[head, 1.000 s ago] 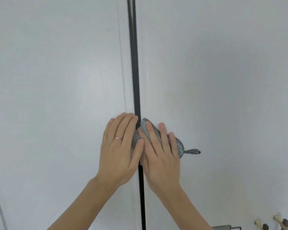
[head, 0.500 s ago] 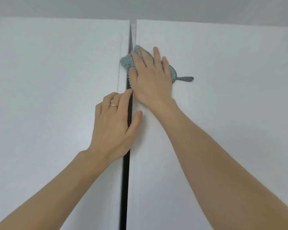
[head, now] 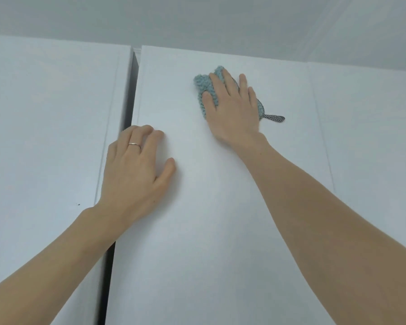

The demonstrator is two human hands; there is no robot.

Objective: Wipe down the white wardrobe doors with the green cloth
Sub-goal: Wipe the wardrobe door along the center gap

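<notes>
The fluffy green cloth (head: 203, 84) lies flat against the middle white wardrobe door (head: 209, 219), near its top edge. My right hand (head: 232, 106) presses on the cloth with fingers spread, covering most of it; a dark mesh loop (head: 275, 118) sticks out to the right. My left hand (head: 136, 170), with a ring on one finger, rests flat on the same door at its left edge, beside the dark gap (head: 128, 104). The left door (head: 45, 137) is untouched.
A third white panel (head: 373, 137) stands to the right of the middle door. Above the doors runs the grey ceiling (head: 197, 17). A small dark speck (head: 78, 204) marks the left door.
My right hand has slid the cloth to the right, away from the gap onto the middle of the door's top. My left hand has shifted right, off the gap.
</notes>
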